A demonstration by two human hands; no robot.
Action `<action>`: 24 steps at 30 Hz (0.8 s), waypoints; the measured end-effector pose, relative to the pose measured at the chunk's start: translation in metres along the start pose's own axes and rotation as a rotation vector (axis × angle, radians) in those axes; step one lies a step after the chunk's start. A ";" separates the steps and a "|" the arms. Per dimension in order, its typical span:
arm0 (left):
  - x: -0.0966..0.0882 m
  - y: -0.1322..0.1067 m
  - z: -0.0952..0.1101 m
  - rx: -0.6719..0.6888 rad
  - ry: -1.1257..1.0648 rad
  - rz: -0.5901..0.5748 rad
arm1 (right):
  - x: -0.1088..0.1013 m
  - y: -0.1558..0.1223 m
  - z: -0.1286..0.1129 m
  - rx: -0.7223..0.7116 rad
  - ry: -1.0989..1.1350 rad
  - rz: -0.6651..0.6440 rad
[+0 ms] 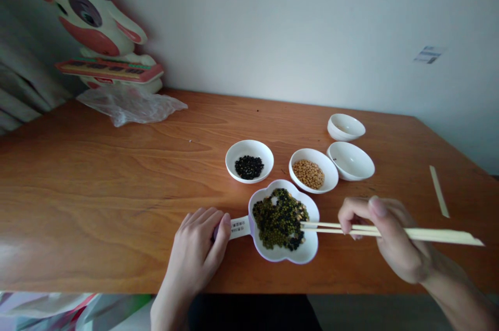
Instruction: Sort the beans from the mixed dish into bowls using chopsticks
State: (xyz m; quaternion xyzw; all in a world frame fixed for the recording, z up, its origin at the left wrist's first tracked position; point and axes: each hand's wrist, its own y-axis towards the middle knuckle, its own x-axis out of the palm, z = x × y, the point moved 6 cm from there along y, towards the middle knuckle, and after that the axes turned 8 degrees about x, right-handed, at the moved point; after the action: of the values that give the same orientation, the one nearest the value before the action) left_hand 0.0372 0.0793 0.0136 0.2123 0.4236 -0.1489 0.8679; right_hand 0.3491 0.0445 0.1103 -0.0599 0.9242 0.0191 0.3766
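Observation:
A white flower-shaped dish [307, 253] with a short handle [238, 227] sits near the table's front edge, full of mixed green, black and yellow beans [278, 219]. My left hand [197, 250] rests on the handle, fingers curled over it. My right hand [384, 235] is closed on a pair of pale wooden chopsticks [440, 236], whose tips reach over the dish's right rim into the beans. Behind the dish stand a white bowl of black beans [249, 160] and a white bowl of yellow beans [313, 170].
Two empty white bowls [351, 160] [345, 127] stand at the back right. A paper chopstick sleeve [438, 191] lies at the right. A crumpled plastic bag [130, 104] and a cartoon cow figure [97, 24] sit at the back left against the wall.

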 end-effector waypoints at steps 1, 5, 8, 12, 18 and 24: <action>0.000 0.000 0.000 -0.002 0.000 0.002 | 0.001 0.000 0.001 -0.003 0.003 0.003; 0.000 0.000 0.000 0.002 0.002 -0.003 | 0.001 -0.001 0.002 -0.017 0.020 0.022; 0.000 0.000 0.000 0.000 0.007 -0.003 | -0.001 -0.001 0.003 -0.023 0.032 0.029; 0.001 0.000 -0.001 -0.004 0.001 -0.002 | -0.006 -0.002 0.000 -0.018 0.039 0.030; 0.000 -0.001 -0.001 -0.008 0.006 0.005 | -0.009 -0.003 -0.006 0.030 0.025 0.059; 0.000 -0.001 0.000 -0.006 0.012 0.008 | -0.003 0.000 -0.005 0.021 -0.006 0.013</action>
State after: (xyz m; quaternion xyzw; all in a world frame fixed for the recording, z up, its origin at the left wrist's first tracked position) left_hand 0.0366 0.0790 0.0134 0.2123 0.4284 -0.1429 0.8666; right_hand 0.3472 0.0440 0.1160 -0.0497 0.9237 0.0119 0.3797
